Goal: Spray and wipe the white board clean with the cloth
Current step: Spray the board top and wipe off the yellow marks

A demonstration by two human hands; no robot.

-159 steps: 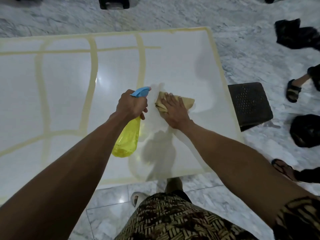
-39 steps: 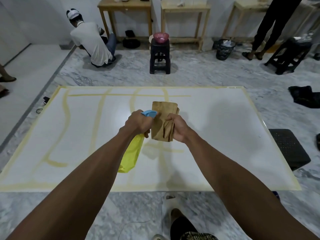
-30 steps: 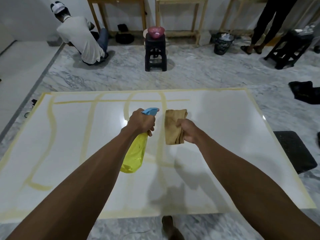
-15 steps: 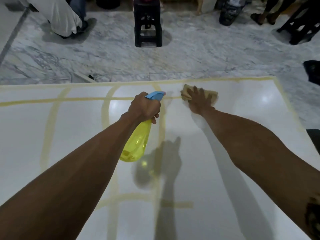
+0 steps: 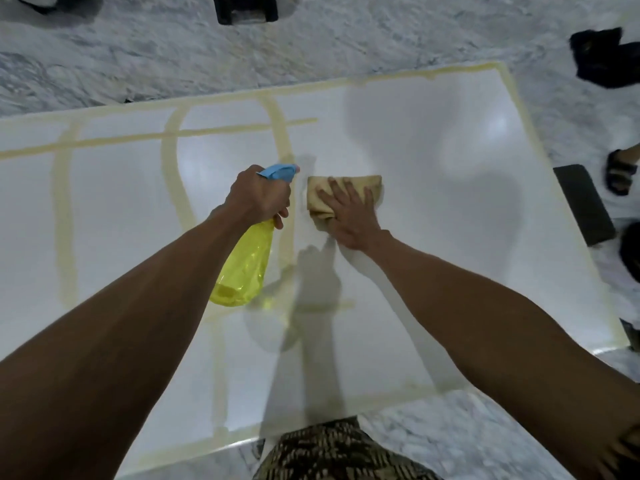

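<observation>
- A person's right hand (image 5: 349,211) lies flat, fingers spread and straight, pressing a tan cloth (image 5: 341,192) onto a white board (image 5: 433,174).
- The left hand (image 5: 258,199) grips the neck of a yellow spray bottle (image 5: 244,268), fingers curled round it; the blue nozzle (image 5: 278,170) points toward the cloth, just beside it.
- The bottle hangs tilted above the board, its base toward the camera, a little liquid pooled at the bottom.
- The cloth sits near the board's middle, slightly to the right, folded, partly covered by the fingers.
- The board lies flat on a grey marble floor (image 5: 138,57); yellowish lines (image 5: 173,174) cross its left half and run round its edges, while the area right of the cloth looks plain white.
- Shadows of both arms fall across the board's near part.
- Patterned clothing (image 5: 332,448) shows at the bottom edge.
- A dark mat (image 5: 583,204) lies off the board's right edge, with a sandalled foot (image 5: 618,171) beside it.
- Dark fabric (image 5: 604,58) lies on the floor at upper right; a black stool base (image 5: 246,10) stands at the top.
</observation>
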